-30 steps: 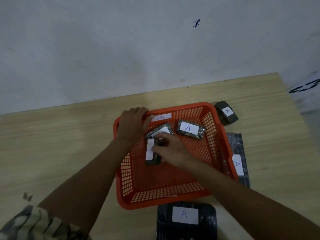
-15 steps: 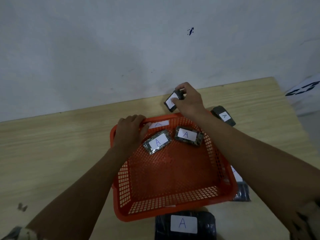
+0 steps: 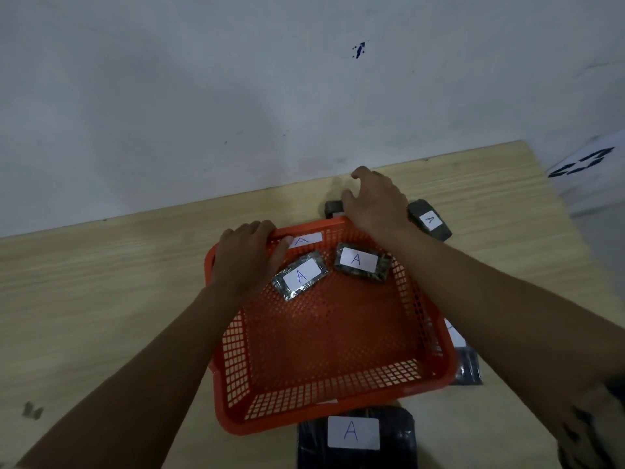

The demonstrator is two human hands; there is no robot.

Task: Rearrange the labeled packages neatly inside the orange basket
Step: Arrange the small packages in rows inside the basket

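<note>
Two labeled packages [image 3: 301, 275] [image 3: 362, 262] lie skewed at the far end of the orange basket [image 3: 338, 414]. Left hand [image 3: 244, 262] grips the far rim. Right hand [image 3: 375, 198], released and empty, hovers over a small package [image 3: 333, 208] outside; reaching back across may snag the rim and scatter them.

An orange basket [image 3: 324, 336] sits mid-frame on the wooden desk [image 3: 101, 292]. The left hand [image 3: 247, 262] grips its far left rim. Two labeled packages [image 3: 301, 275] [image 3: 362, 262] lie at the basket's far end. The right hand [image 3: 375, 201], fingers spread, hovers just beyond the far rim over a dark package [image 3: 333, 208]. Another package [image 3: 429, 220] lies to its right; a large one [image 3: 355, 438] at bottom centre.
</note>
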